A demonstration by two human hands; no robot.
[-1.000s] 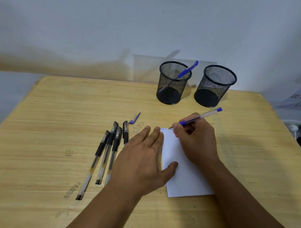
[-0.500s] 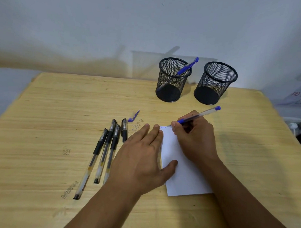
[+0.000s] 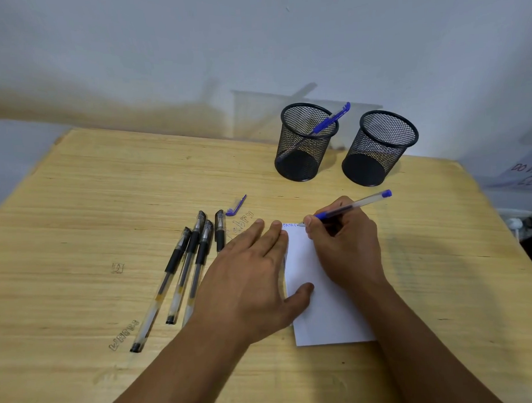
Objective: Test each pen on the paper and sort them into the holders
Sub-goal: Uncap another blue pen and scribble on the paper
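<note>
A white sheet of paper (image 3: 326, 313) lies on the wooden table (image 3: 108, 207). My left hand (image 3: 252, 280) rests flat on its left edge, fingers spread. My right hand (image 3: 344, 246) grips a blue pen (image 3: 349, 209) whose tip touches the paper's top edge beside small blue writing. Two black mesh holders stand at the back: the left holder (image 3: 305, 145) has a blue pen (image 3: 331, 120) in it, and the right holder (image 3: 380, 149) looks empty. Several black pens (image 3: 188, 264) lie left of my left hand. A blue pen cap (image 3: 236, 206) lies beyond them.
Letters are scratched into the tabletop near the pens. A wall stands close behind the holders. A paper sign with writing (image 3: 526, 171) and a white cable (image 3: 515, 222) sit past the table's right edge.
The blue writing along the paper's top edge has grown slightly to the right under the pen tip. My left hand stays flat on the paper.
</note>
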